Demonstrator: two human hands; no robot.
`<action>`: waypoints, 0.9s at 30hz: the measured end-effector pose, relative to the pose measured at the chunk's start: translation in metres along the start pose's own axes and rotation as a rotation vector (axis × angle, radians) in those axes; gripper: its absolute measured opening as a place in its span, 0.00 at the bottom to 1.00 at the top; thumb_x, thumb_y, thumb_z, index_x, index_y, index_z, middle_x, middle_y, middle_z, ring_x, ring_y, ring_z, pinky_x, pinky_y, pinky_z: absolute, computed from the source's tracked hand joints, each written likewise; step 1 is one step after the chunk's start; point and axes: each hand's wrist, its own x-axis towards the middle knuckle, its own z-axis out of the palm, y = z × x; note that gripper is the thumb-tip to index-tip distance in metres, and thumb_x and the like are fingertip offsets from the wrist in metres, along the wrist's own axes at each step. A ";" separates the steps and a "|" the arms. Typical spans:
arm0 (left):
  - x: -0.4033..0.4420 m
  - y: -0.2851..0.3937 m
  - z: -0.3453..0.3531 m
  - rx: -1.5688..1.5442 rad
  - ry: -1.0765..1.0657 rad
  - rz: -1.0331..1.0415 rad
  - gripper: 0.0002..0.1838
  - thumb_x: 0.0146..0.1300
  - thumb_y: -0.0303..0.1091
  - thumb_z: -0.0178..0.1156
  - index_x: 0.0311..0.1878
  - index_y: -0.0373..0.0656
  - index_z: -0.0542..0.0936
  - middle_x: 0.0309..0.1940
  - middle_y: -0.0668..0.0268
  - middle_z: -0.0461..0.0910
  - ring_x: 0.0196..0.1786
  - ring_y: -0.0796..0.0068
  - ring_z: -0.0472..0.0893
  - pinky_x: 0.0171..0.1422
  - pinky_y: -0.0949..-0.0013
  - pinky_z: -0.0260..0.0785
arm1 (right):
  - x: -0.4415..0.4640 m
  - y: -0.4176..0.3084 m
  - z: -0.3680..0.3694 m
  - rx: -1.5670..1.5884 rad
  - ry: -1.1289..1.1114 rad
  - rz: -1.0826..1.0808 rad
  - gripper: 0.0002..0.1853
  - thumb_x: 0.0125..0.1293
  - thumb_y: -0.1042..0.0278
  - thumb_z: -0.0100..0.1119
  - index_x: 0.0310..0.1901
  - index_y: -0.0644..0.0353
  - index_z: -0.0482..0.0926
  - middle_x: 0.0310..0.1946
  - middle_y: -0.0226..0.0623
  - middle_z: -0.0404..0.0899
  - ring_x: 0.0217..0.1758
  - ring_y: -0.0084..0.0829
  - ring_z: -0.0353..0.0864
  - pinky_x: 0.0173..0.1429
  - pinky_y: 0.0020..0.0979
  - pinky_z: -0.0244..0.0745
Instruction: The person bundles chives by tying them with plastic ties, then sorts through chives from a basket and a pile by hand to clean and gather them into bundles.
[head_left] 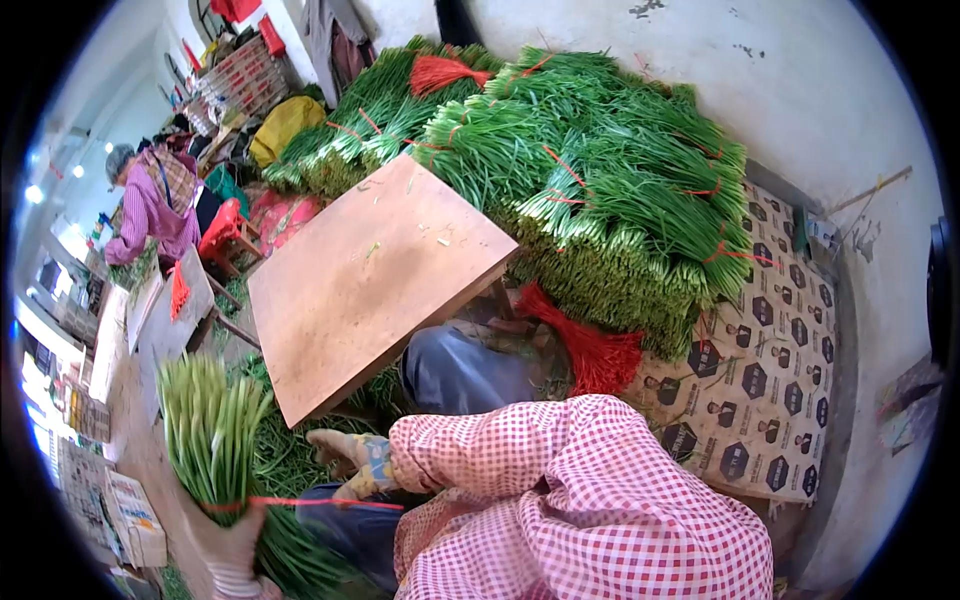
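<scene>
holding a bundle of chive-like greens [212,430] at lower left, near a wooden surface [380,270].
the left hand [225,545] is clamped round its middle; whether the right hand [350,458] grips the red tie [325,502], i cannot tell. tying seems in hand, calling for a snug wrap.
</scene>
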 end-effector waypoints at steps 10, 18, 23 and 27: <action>0.068 0.179 0.160 -0.123 -0.473 1.094 0.50 0.40 0.61 0.71 0.63 0.37 0.68 0.56 0.43 0.71 0.57 0.43 0.73 0.62 0.51 0.63 | -0.136 -0.058 -0.057 0.470 0.531 -0.756 0.36 0.58 0.62 0.69 0.66 0.58 0.62 0.64 0.37 0.66 0.66 0.34 0.65 0.70 0.38 0.62; 0.068 0.148 0.169 0.249 -0.531 0.727 0.59 0.25 0.41 0.78 0.67 0.40 0.61 0.63 0.44 0.64 0.65 0.42 0.65 0.68 0.52 0.59 | -0.132 -0.015 -0.112 0.351 0.676 -0.861 0.28 0.59 0.68 0.66 0.61 0.59 0.69 0.57 0.35 0.74 0.57 0.32 0.75 0.60 0.36 0.72; 0.091 0.074 0.117 0.772 -0.360 0.512 0.48 0.32 0.33 0.75 0.63 0.46 0.64 0.50 0.53 0.71 0.54 0.50 0.73 0.57 0.56 0.68 | -0.109 -0.007 -0.153 0.723 0.618 -0.845 0.24 0.64 0.60 0.59 0.57 0.63 0.72 0.52 0.42 0.78 0.52 0.38 0.80 0.56 0.40 0.77; 0.098 0.016 0.076 0.546 -0.154 0.415 0.31 0.44 0.29 0.68 0.56 0.43 0.72 0.48 0.53 0.76 0.52 0.52 0.77 0.56 0.58 0.70 | -0.118 -0.022 -0.187 0.941 0.465 -0.749 0.24 0.63 0.60 0.59 0.58 0.64 0.71 0.53 0.45 0.77 0.54 0.43 0.79 0.60 0.46 0.75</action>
